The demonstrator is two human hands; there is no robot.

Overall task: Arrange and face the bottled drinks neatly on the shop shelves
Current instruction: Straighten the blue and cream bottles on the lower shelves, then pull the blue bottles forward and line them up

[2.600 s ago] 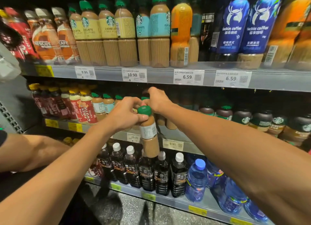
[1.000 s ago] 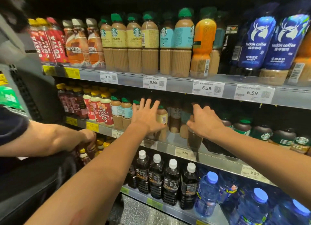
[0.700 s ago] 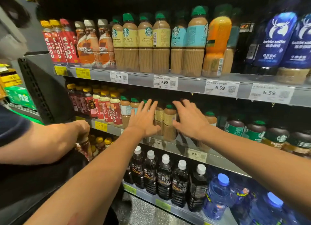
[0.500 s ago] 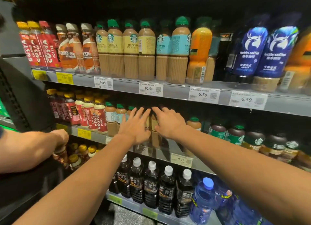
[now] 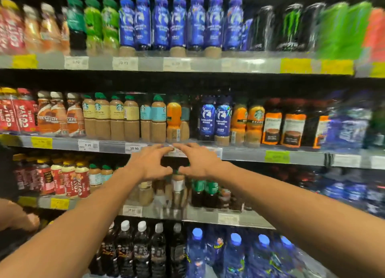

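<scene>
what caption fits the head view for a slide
Both hands, left and right, spread open over coffee bottles on a shop shelf stocked with drinks.

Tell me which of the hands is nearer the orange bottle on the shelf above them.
Left, narrowly. The left hand has fingertips reaching up just below the orange bottle; the right hand sits below and further right of it. Neither touches it.

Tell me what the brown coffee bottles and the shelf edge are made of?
The brown coffee bottles look like clear plastic: the drink shows through below shiny wrapped labels, and the green caps look plastic too. The shelf edge looks like grey metal, perhaps with a plastic strip in front, since paper price tags sit along it. The picture is blurry, so this is a best guess.
</scene>
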